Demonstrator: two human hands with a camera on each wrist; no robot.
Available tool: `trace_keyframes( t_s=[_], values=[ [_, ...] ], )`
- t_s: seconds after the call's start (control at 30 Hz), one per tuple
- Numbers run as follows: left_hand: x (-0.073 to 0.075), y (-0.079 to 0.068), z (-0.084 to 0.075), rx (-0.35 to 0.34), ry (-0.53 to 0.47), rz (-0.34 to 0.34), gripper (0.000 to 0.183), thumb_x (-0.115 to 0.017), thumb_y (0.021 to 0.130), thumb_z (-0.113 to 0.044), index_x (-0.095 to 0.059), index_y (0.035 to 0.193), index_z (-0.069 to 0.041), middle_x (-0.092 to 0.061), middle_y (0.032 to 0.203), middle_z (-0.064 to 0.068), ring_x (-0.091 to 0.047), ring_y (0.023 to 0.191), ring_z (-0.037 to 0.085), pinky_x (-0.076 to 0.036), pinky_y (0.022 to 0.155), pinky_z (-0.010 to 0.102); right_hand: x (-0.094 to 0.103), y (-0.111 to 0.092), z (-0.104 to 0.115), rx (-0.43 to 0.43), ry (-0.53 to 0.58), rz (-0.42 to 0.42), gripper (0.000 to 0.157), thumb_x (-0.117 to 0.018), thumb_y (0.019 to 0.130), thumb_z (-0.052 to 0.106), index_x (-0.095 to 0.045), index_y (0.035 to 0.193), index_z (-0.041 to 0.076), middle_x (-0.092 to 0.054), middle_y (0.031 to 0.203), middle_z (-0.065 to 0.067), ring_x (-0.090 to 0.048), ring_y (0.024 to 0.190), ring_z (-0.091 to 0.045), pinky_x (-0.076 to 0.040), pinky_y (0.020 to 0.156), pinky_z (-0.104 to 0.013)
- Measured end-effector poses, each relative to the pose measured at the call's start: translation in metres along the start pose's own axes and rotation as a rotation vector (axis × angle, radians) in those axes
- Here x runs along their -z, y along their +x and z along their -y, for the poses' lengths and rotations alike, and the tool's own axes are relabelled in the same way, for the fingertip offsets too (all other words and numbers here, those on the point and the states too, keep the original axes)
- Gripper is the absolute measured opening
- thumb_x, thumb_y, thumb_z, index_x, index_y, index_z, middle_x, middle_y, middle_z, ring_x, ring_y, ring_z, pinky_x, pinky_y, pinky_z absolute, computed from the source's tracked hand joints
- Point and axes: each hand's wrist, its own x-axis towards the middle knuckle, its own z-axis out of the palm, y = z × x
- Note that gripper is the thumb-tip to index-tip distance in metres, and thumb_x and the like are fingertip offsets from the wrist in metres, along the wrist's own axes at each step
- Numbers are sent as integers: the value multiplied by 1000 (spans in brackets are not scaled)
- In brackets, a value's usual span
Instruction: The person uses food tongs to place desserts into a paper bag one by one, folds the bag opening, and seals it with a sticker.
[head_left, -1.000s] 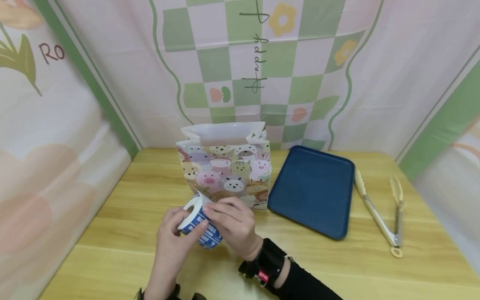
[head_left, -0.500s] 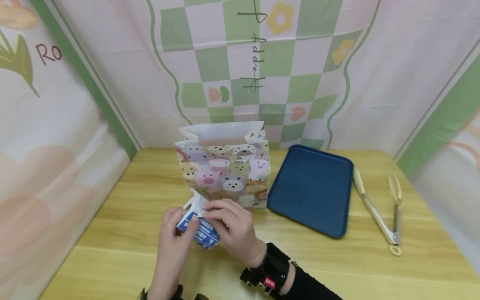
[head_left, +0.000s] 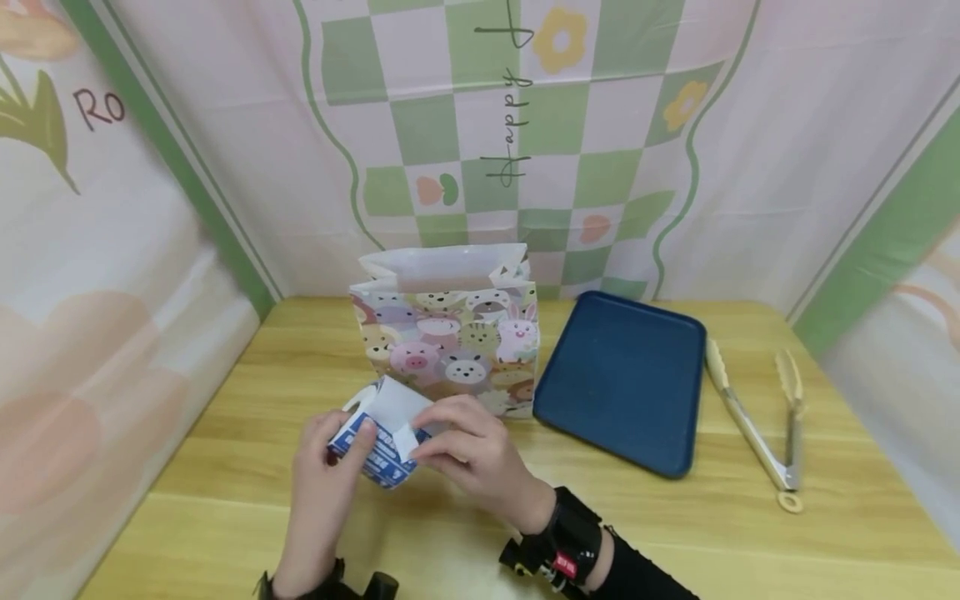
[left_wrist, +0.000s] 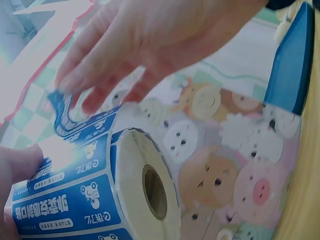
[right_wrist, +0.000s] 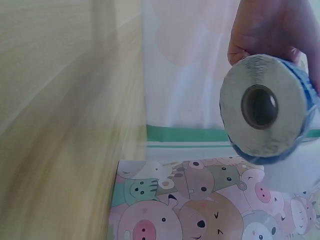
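A roll of blue-and-white sticker labels (head_left: 371, 454) is gripped by my left hand (head_left: 322, 471), thumb on its printed face, in front of the paper bag. My right hand (head_left: 487, 467) pinches one sticker label (left_wrist: 61, 111) between thumb and fingertips; its white back shows in the head view. In the left wrist view this label curls up from the strip, its lower end right at the roll's printed surface. A length of white backing paper (head_left: 396, 402) stands off the roll. The roll's cardboard core (right_wrist: 259, 106) faces the right wrist camera.
Behind the hands, a paper bag (head_left: 465, 333) with cartoon animals stands upright with its top open. A dark blue tray (head_left: 622, 383) lies to its right, then tongs (head_left: 757, 433) with spread arms. A printed curtain (head_left: 247, 150) borders the wooden table (head_left: 225, 467).
My right hand has pulled a label up from the roll and moved slightly right with it. The left hand and roll have shifted a little left, and more white backing shows.
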Motion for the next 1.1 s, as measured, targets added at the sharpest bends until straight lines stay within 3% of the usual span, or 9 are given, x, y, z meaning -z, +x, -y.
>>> trace_keyframes(
  t_s=[0.13,0.3,0.5,0.73,0.83,0.97,1.1],
  values=[
    [7,6,6,15,21,-26,28,-67,92,-36,-64,93,-8,-53,108,9,-46,90,18,-45,67,24,2,-2,1,-51,81,7,7,-75,82,9,-74,89,10,-64,109,-10,-60,105,-22,-50,94,-30],
    [19,17,17,31,54,-69,34,-67,91,-41,-65,92,-7,-55,108,8,-45,96,15,-42,75,27,12,-4,-1,-130,240,30,12,-77,78,2,-74,89,8,-70,99,-10,-63,103,-22,-50,96,-34],
    [39,32,49,16,186,-146,35,-70,88,-39,-66,85,-5,-61,102,18,-51,93,23,-39,76,34,32,-7,-1,-201,335,44,20,-76,76,-6,-73,94,4,-74,91,-11,-68,91,-20,-54,90,-34],
    [60,45,87,65,363,-123,45,-70,89,-38,-63,105,3,-47,120,32,-42,112,44,-43,82,59,73,-7,-6,-427,327,-67,24,-74,77,-9,-73,96,5,-73,91,-9,-68,87,-13,-56,80,-26],
    [67,51,99,63,410,-122,46,-70,89,-35,-63,108,6,-48,116,34,-43,109,46,-41,83,62,94,-4,-11,-498,268,-144,24,-71,79,-11,-72,100,1,-72,91,-6,-67,85,-13,-55,77,-23],
    [73,57,111,81,455,-88,46,-69,90,-35,-64,110,7,-53,111,35,-47,104,46,-40,83,59,122,1,-19,-624,61,-228,32,-71,82,-7,-69,112,2,-71,93,5,-65,86,-8,-53,78,-20],
    [73,61,115,39,557,-48,48,-66,91,-36,-63,115,6,-56,114,38,-50,106,51,-39,87,62,153,10,-34,-878,36,-286,53,-74,85,9,-58,135,15,-70,95,9,-65,90,-6,-53,80,-16]
  ],
)
